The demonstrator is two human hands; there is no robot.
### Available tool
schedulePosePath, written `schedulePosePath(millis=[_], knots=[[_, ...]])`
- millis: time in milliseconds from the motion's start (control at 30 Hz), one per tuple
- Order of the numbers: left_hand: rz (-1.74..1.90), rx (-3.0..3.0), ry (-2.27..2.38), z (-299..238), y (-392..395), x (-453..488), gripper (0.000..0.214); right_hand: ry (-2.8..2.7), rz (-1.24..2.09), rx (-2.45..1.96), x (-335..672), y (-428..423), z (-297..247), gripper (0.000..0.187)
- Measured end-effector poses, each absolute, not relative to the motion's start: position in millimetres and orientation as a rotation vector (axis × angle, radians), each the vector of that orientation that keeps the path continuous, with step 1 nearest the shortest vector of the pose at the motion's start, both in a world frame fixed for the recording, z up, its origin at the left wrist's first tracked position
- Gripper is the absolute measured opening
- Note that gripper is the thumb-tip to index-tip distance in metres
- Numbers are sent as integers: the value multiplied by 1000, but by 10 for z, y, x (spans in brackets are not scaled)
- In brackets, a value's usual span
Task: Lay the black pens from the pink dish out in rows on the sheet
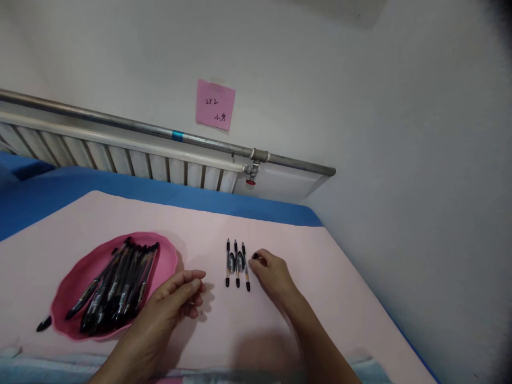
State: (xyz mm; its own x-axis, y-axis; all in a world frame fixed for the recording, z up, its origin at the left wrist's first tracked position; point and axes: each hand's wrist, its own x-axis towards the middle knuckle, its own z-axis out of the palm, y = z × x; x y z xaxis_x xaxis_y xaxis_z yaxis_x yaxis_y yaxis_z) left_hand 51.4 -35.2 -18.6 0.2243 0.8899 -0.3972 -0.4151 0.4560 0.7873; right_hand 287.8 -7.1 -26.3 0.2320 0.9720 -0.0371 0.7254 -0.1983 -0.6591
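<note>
One small black object [255, 256] is pinched in the right hand [272, 271], angled inward from lower right; the left hand [178, 293], fingers loosely curled, unclenched, reaches left of centre. Three pens [237, 265] and two caps [232, 263] lie mid-frame; lower left, one pink bowl [167, 260] holds more pens [116, 288].

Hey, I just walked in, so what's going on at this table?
A person is handling pens. The right hand pinches a small black piece, probably a cap, beside three uncapped pens laid in a row with two caps between them. The left hand, apparently holding nothing, is near the pink tray, where many more pens lie piled.
</note>
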Motion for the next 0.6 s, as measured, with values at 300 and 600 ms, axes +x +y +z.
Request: schedulePosePath(millis=[300,600], knots=[[957,593,971,-177,-340,511,30,-1400,736,-1840,2896,-40,-363,32],[949,572,997,-138,-363,520,31,-1485,685,-1886,2910,-37,-373,32]])
